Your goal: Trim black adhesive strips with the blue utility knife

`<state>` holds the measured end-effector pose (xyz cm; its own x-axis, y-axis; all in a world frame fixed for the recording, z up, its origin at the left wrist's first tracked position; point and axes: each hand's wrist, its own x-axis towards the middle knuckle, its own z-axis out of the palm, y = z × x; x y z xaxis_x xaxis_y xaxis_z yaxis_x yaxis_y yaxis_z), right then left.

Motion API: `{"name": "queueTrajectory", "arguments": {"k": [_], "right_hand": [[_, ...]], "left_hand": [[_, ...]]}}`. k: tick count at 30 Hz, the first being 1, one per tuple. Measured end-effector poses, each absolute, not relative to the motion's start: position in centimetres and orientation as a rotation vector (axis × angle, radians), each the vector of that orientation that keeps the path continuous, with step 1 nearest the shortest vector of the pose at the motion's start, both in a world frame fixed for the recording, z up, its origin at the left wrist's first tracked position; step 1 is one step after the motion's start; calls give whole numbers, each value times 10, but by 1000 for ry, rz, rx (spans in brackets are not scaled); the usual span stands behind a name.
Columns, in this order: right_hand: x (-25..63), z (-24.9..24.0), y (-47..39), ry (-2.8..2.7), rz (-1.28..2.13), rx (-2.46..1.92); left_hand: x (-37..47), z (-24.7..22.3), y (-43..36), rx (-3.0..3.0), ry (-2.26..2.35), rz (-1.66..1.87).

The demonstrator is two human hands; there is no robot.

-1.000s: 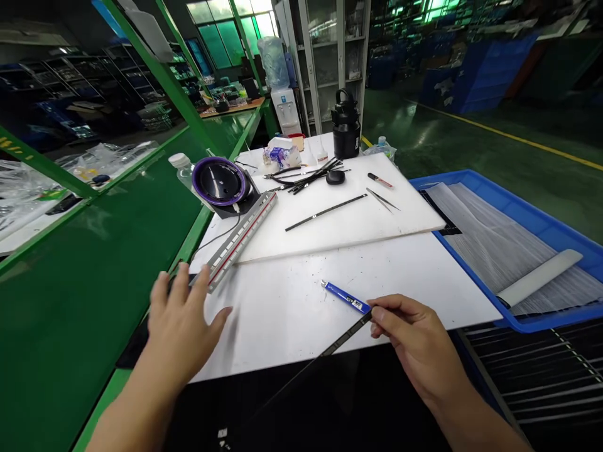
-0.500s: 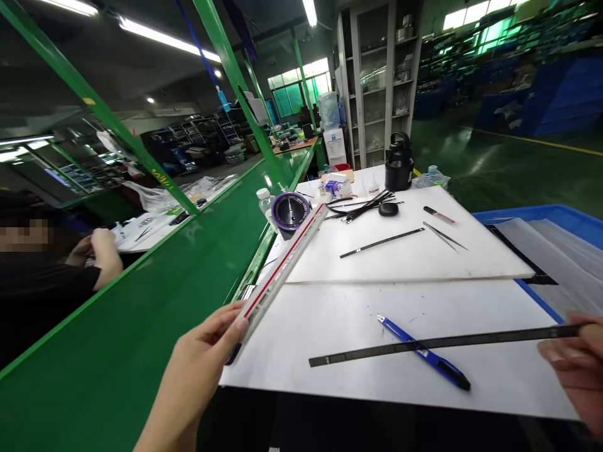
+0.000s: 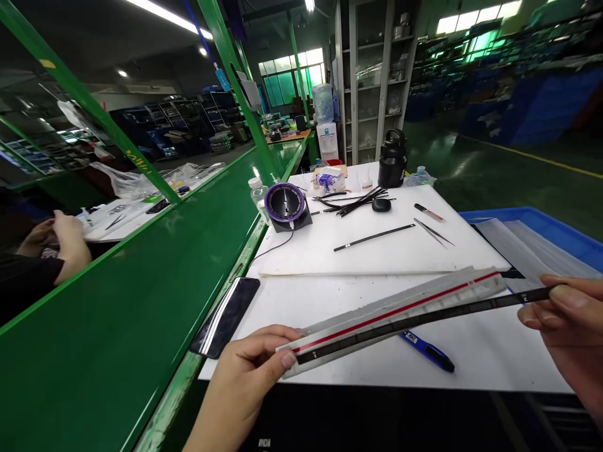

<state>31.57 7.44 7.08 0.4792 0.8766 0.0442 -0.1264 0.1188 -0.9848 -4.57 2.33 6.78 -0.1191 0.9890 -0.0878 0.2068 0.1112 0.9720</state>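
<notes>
My left hand (image 3: pixel 257 370) pinches the near end of a long clear-and-white strip (image 3: pixel 391 307) with a red line along it. Against that end lies the left tip of a thin black strip (image 3: pixel 424 317), by my left thumb. The other end of the black strip is in the fingers of my right hand (image 3: pixel 568 314). Both strips slant up to the right above the white table, the black one along the lower edge of the red-lined one. Under them lies a blue pen-like cutter (image 3: pixel 431 351), partly covered.
A white foam board (image 3: pixel 301 257) bears another black strip (image 3: pixel 374 238), tweezers (image 3: pixel 434 232), a black case (image 3: pixel 381 204) and a purple-rimmed round device (image 3: pixel 285 203). A phone (image 3: pixel 227 317) lies left. A co-worker's hands (image 3: pixel 59 232) show beyond the green partition (image 3: pixel 188 251).
The red-lined strip has swung down from steep to a shallow slant. My left hand has moved right, my right hand has risen slightly, and the black strip now meets the red-lined one. The phone is uncovered.
</notes>
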Motion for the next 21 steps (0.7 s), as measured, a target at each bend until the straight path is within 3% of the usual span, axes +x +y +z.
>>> {"name": "queueTrajectory", "arguments": {"k": [21], "right_hand": [[299, 70, 100, -768, 964, -1132]], "left_hand": [[-27, 46, 29, 915, 1338, 1214]]}}
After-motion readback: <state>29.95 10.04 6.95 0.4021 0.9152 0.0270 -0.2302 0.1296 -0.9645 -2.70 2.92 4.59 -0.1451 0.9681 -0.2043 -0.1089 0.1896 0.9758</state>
